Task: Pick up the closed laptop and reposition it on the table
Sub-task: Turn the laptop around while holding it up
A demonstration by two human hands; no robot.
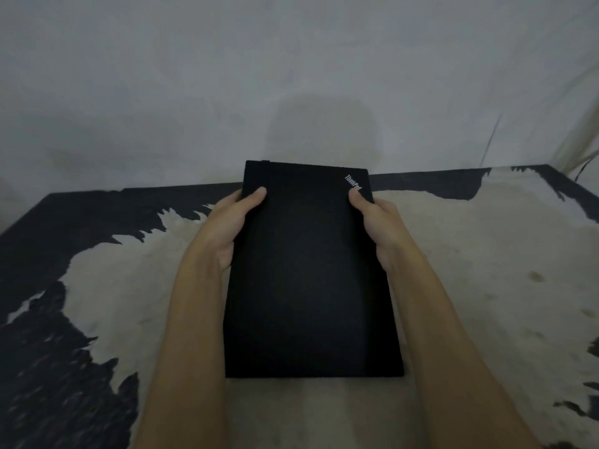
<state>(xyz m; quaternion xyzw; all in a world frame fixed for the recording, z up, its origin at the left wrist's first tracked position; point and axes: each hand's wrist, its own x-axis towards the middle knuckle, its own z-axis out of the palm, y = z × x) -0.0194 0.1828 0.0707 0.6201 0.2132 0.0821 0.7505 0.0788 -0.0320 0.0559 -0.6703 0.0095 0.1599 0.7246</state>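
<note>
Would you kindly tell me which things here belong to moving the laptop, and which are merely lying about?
Part of the job:
closed laptop
left hand
right hand
table, where it gets set down

Lying about:
cable at the table's far right corner
wall

There is one laptop [311,273]. It is black and shut, in the middle of the frame. One small word is printed on it, near its upper right corner.

There are two hands. One is the left hand [227,228], at the laptop's left side. One is the right hand [377,226], at its right side. Each hand has a grip on one side edge, and each shows one thumb on top. There are two bare arms.

There is one bench [486,254], with a black and white cover. There is one wall [194,76] behind it, across the top of the frame.
</note>
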